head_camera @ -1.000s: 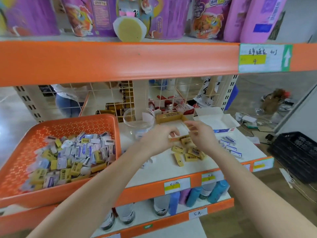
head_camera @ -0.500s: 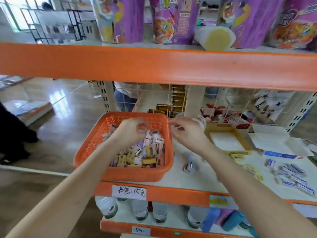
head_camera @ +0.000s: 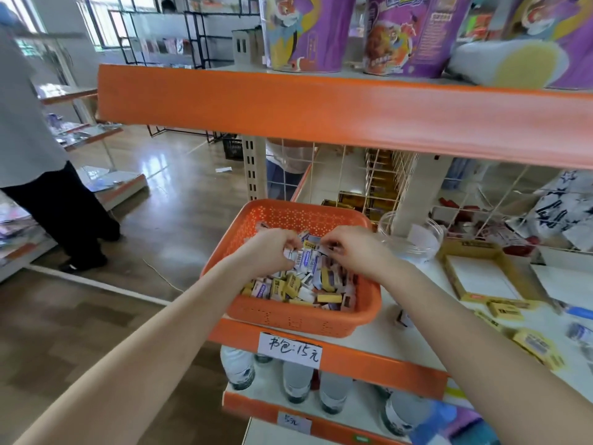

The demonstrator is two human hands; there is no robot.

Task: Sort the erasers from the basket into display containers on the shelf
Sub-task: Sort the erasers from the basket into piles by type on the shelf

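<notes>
An orange perforated basket (head_camera: 288, 319) stands at the left end of the white shelf, holding several yellow and white-and-blue erasers (head_camera: 288, 289). Both my hands are inside it, over the far part of the pile. My left hand (head_camera: 268, 250) has its fingers curled round a few white-and-blue erasers. My right hand (head_camera: 351, 250) pinches at an eraser in the pile with bent fingers. A clear plastic bowl (head_camera: 417, 247), a yellow cardboard tray (head_camera: 455, 281) and a white box (head_camera: 564, 281) stand to the right. Loose yellow erasers (head_camera: 505, 311) lie in front of the tray.
The orange upper shelf edge (head_camera: 321, 104) hangs low above my hands, with purple tubs (head_camera: 305, 30) on it. Water bottles (head_camera: 296, 382) stand on the shelf below. A person (head_camera: 38, 175) stands on the wooden floor at the left. A wire grid (head_camera: 385, 175) backs the shelf.
My view has swung left from the tray to the basket. Both hands have left the loose yellow erasers on the shelf and gone into the basket's pile.
</notes>
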